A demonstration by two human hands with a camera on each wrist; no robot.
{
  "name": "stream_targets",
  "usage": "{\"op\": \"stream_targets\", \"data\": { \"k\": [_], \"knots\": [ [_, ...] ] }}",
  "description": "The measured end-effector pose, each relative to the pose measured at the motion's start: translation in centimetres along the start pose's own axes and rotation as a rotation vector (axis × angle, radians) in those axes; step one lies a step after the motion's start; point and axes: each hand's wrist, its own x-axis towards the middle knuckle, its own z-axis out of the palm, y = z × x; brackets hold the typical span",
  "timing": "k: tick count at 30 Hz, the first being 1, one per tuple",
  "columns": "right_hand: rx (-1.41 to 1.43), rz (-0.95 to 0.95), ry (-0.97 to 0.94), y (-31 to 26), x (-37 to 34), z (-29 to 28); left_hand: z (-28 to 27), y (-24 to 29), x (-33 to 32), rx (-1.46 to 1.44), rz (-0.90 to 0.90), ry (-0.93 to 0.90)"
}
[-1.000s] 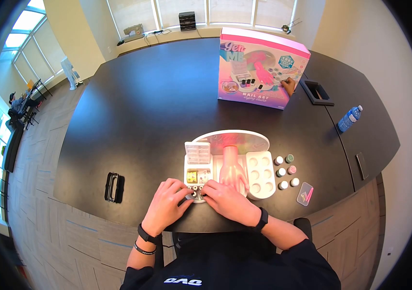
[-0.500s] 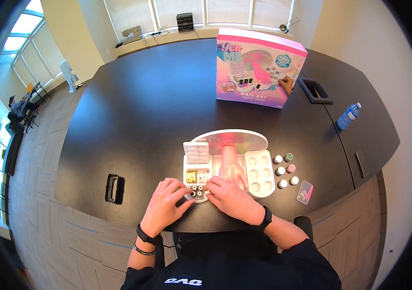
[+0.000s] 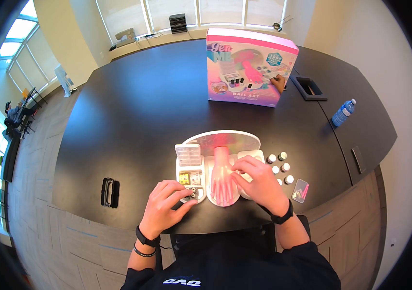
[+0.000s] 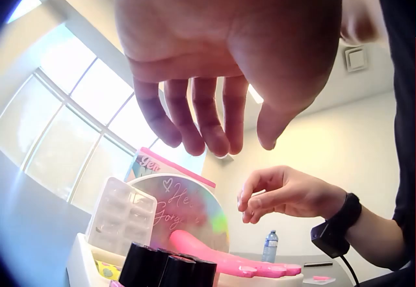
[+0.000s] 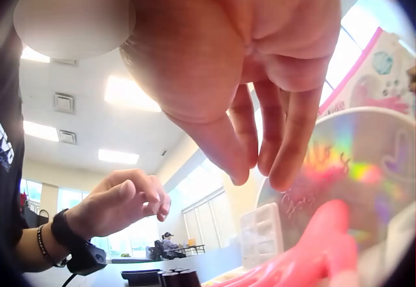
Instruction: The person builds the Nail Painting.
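Pink model [image 3: 223,181] lies on the white base [image 3: 178,166], before the mirror [image 3: 232,139]. Right hand [image 3: 264,186], released and empty, is just above the model; left hand [image 3: 161,208], also released, is over black bottles [image 4: 168,266]. 6 jars [image 3: 285,167] stand right of the base.

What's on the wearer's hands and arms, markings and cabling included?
Both hands are bare. Each wrist has a black strap with a dark module; black cables run off both. The left also wears a thin dark band with pale marks. Short black sleeves.
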Motion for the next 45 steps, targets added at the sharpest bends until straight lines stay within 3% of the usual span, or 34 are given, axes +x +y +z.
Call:
{"op": "stream_targets", "data": {
  "k": [4, 17, 28, 45],
  "knots": [
    [-0.101, -0.045, 0.05, 1.1, 0.2, -2.3, 0.5, 0.1, 0.4, -0.015, 0.031, 0.044],
    [-0.208, 0.129, 0.135, 6.3, -0.9, -6.2, 1.3, 0.4, 0.4, -0.055, -0.001, 0.158],
    [-0.354, 0.394, -0.02, 12.1, -1.8, -6.3, 1.6, -0.2, 0.3, -0.037, -0.017, 0.2],
    [-0.432, 0.436, -0.109, 14.4, -2.3, -4.1, 1.7, -0.7, -0.3, -0.025, -0.044, 0.202]
  ]
}}
